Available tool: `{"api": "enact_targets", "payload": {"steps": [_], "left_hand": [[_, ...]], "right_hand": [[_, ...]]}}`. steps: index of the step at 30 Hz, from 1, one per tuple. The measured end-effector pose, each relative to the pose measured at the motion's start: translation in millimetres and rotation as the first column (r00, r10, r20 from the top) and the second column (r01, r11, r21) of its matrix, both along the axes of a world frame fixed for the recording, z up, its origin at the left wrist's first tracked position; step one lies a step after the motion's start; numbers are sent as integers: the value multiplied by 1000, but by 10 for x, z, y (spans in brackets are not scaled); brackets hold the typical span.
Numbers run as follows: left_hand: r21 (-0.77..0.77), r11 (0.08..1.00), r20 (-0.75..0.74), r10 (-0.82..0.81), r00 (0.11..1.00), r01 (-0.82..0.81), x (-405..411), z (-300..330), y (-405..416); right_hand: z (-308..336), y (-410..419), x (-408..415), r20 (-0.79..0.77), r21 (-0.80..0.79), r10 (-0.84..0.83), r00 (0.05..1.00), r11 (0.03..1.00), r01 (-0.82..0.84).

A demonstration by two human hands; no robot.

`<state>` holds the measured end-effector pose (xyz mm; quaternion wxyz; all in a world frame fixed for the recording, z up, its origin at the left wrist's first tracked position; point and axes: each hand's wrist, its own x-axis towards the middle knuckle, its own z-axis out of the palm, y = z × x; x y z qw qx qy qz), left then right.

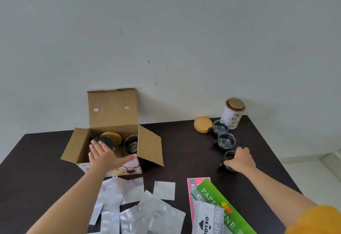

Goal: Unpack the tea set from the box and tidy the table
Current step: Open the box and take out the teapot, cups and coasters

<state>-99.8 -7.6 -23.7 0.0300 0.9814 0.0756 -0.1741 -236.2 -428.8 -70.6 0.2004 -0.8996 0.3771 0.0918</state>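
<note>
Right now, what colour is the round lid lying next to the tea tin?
The round lid is light tan, like wood, seen in the head view.

Bare table [184, 152] strip between open box [112, 141] and glass cups [226, 139]; foil packets [132, 206] crowd near edge.

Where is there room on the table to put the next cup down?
Bare dark table lies between the box and the row of cups. The near edge is crowded with foil packets and paper packs.
</note>
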Motion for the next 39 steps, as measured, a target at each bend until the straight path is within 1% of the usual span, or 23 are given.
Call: {"api": "enact_targets", "payload": {"steps": [8,16,19,21,24,26,28,30,33,35,37,39], "left_hand": [[-1,1000,70,-4,998,4,-6,-58,11],[-5,1000,104,-11,995,12,-6,-78,29],[-8,1000,79,-17,997,18,1,-55,35],[-4,1000,55,-24,998,24,10,-24,34],[-17,999,5,-30,1000,30,18,9,47],[-35,999,-12,-32,999,32,22,22,62],[-60,998,-29,-38,999,36,22,24,81],[-77,996,-37,-50,998,47,22,18,96],[-85,994,-48,-73,996,69,44,9,140],[-86,992,-77,-96,992,89,79,17,176],[-92,988,-123,-132,984,121,131,35,230],[-100,983,-176,-171,969,156,187,55,319]], "right_hand": [[-31,-76,133,26,31,10,1000,999,-10],[-10,-72,205,3,26,20,1000,999,-20],[46,2,187,-15,-91,59,998,994,-60],[97,129,211,20,-178,121,992,977,-116],[235,473,332,107,-223,250,962,949,-222],[338,792,444,194,-208,335,922,933,-295],[443,1181,562,298,-123,373,879,928,-352],[544,1594,684,365,-41,393,844,912,-407],[678,2185,879,451,15,430,782,873,-488],[749,2527,1009,480,54,436,761,851,-522],[771,2815,1151,474,83,441,762,839,-538],[777,3024,1291,451,65,463,763,836,-545]]}}
